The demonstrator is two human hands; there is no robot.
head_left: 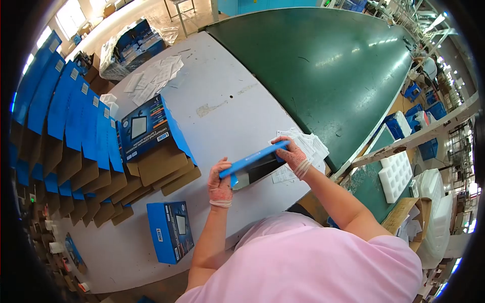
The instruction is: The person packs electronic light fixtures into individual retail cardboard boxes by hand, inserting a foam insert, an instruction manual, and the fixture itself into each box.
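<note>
A blue box point(254, 160) is held tilted between both gloved hands over the white table. My left hand point(220, 184) grips its left end, fingers wrapped at the edge. My right hand point(293, 154) has hold of the right end. Dark and clear material shows beneath its blue side. White printed sheets point(312, 149) lie beside and under my right hand. To the lower left a closed blue box point(172, 232) stands on the table.
Rows of open blue boxes with brown flaps point(76, 121) fill the left side. More papers point(156, 78) lie at the far left of the white table point(202, 76). A green surface point(323, 65) adjoins it. White foam trays point(395, 177) lie at right.
</note>
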